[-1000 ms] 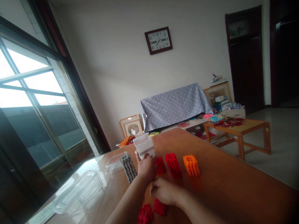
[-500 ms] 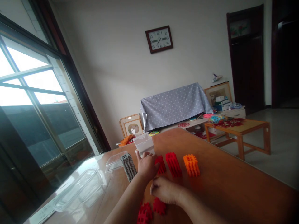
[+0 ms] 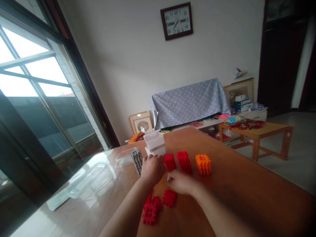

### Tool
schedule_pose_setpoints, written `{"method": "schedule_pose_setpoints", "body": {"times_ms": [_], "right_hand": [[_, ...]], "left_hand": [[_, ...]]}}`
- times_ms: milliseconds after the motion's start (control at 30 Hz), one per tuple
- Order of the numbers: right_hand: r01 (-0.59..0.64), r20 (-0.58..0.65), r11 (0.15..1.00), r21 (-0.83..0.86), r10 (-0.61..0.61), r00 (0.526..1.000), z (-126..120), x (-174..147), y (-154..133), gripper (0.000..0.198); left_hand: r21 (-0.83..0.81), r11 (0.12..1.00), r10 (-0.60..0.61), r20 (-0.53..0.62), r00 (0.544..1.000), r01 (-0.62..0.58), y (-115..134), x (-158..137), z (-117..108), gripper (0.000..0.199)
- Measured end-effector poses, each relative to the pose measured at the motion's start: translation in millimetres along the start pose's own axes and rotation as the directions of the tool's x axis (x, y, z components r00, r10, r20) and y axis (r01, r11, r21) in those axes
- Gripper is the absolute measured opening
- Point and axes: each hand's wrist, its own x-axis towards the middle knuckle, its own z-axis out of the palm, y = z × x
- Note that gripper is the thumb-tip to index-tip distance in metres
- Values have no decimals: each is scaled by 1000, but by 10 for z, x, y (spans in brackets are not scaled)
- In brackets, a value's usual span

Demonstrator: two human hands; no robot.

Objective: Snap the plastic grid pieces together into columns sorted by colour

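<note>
My left hand (image 3: 153, 169) is over the middle of the table, its fingers bent down with the tips hidden. It is between a grey stack of notched plastic tiles (image 3: 136, 160) and a short red tile stack (image 3: 170, 162), close beside the red one. My right hand (image 3: 179, 182) is just in front of that stack, fingers curled closed; what they hold, if anything, is hidden. A single red notched tile (image 3: 169, 198) lies flat below my right hand. Several loose red tiles (image 3: 150, 213) overlap by my left forearm. A taller red stack (image 3: 184, 163) and an orange stack (image 3: 203, 165) stand to the right.
A white lidded plastic box (image 3: 155, 143) stands open behind my left hand. Clear plastic containers (image 3: 92, 181) and a clear lid (image 3: 123, 156) are at the left on the brown table (image 3: 237, 197). A low wooden table (image 3: 271, 128) stands beyond the right edge.
My view has tilted down and turned slightly left. My left hand's raised outer finger has come down beside the others. More of the short red stack shows; my right hand is still closed.
</note>
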Motion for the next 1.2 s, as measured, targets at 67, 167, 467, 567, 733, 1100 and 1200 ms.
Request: {"method": "schedule_pose_setpoints", "body": {"times_ms": [67,167,467,567,733,1100,1200], "right_hand": [[7,10,999,-54,-6,1000,-20,-36,34,9],[42,44,990,-135,-36,998,-30,-134,13,40],[213,114,930,-299,-187,976,48,-251,-126,45],[225,19,941,-254,-228,974,29,-233,-144,40],[260,-164,948,-186,-291,943,7,-205,-206,33],[125,-231,811,572,13,973,52,-67,-157,41],[70,-148,701,710,51,988,-2,-91,-184,30]], "left_hand": [[-16,1000,-23,42,999,24,-32,-117,-48,24],[-53,997,-44,91,995,49,-86,-279,-91,22],[-307,949,-36,101,994,66,-257,-532,-7,16],[-467,879,-54,107,993,98,-322,-528,99,17],[-761,608,-195,136,971,228,-383,-462,320,25],[-966,-66,-284,258,923,250,-295,-453,240,34],[-970,-75,-233,244,941,233,-277,-459,238,33]]}}
